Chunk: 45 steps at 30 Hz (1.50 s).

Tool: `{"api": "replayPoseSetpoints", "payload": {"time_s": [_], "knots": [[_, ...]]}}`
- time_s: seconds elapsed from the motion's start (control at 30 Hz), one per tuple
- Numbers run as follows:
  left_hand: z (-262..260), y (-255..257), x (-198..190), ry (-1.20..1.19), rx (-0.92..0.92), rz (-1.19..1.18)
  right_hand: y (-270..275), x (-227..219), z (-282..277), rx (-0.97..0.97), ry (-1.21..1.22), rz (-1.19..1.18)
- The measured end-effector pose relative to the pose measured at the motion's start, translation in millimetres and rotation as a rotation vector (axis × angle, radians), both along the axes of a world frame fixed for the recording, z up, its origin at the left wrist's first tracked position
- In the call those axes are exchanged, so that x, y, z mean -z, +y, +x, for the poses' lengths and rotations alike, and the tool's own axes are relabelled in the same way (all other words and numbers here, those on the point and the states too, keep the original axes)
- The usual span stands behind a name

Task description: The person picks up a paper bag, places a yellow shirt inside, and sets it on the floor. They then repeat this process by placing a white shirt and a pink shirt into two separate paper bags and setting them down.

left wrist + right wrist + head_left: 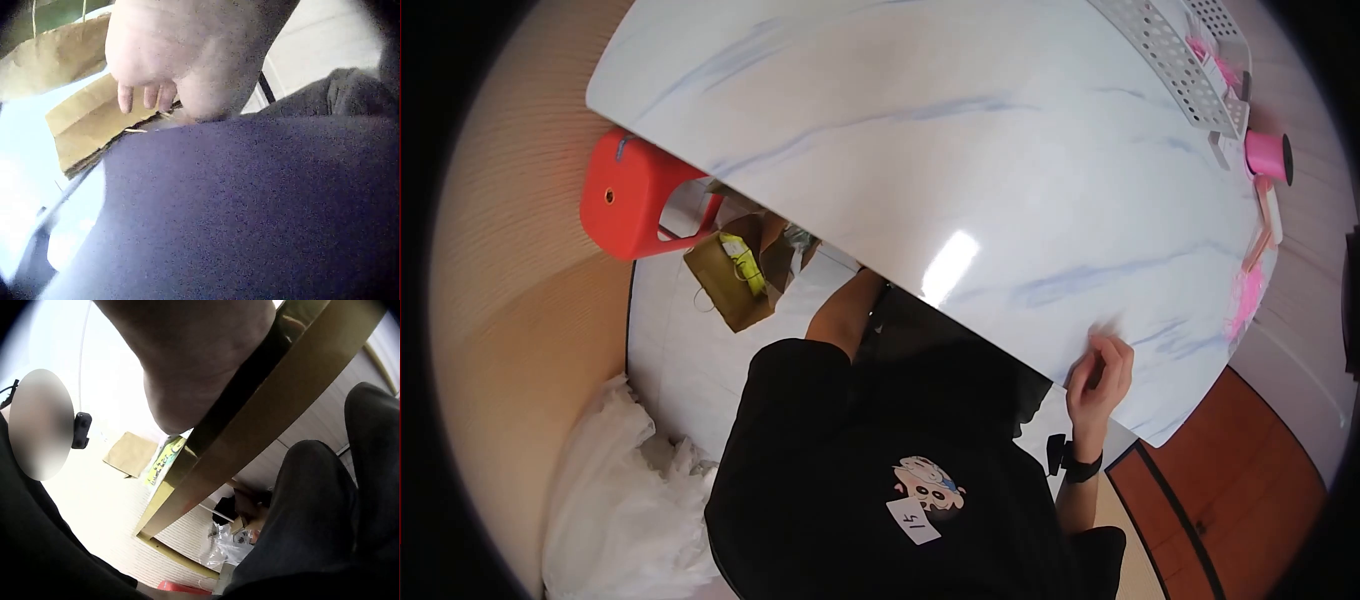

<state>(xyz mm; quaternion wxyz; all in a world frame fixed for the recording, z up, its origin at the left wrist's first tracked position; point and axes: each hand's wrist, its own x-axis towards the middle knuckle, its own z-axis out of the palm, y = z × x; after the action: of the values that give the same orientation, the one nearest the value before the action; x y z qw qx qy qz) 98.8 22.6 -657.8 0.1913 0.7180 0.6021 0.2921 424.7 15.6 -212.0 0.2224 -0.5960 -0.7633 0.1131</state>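
My left hand (181, 50) hangs with its fingers loosely bent and pointing down, past dark cloth. A folded brown paper piece (94, 119) lies behind the fingertips, overlapping them in the left wrist view. In the head view the left forearm (845, 310) runs under the table edge, which hides the hand. At the near right of the marbled white table (850, 190), my right hand (1103, 375) rests by the edge, fingers loosely bent and partly blurred. Nothing shows in its grasp. Its underside fills the top of the right wrist view, beside the table's gold-coloured edge (250, 425).
On the floor stand a red stool (625, 195) and a brown paper bag (730, 285) with a yellow-green packet. White plastic sheeting (625, 510) lies at lower left. A perforated white basket (1175, 60) and pink cup (1267, 157) stand along the table's far right side.
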Motion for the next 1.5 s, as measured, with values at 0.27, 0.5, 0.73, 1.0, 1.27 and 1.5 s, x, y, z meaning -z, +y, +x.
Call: {"api": "replayPoseSetpoints", "payload": {"time_s": [0.27,0.5,0.73,1.0,1.27,1.5], "knots": [[-43.8,-54.6,-18.8,-0.022,0.074,0.09,5.0,-7.8,3.8,-0.039,-0.011,0.044],[-100.9,-31.8,-155.8,-0.199,-0.158,-0.537,-0.3,-10.0,-1.5,-0.005,0.03,0.071],[-157.8,-75.3,-415.0,-0.325,-0.542,-0.39,-9.0,-13.2,-3.8,-0.028,-0.011,0.175],[-130.3,-126.4,-650.4,-0.218,-0.496,0.168,-12.3,-44.0,-3.1,-0.041,0.263,0.007],[-45.9,-54.8,-785.1,-0.344,-0.169,0.262,10.8,-166.4,-28.1,-0.287,0.446,0.404],[44.6,17.3,-820.9,-0.577,0.279,0.05,13.7,-233.8,-41.1,-0.429,0.368,0.957]]}}
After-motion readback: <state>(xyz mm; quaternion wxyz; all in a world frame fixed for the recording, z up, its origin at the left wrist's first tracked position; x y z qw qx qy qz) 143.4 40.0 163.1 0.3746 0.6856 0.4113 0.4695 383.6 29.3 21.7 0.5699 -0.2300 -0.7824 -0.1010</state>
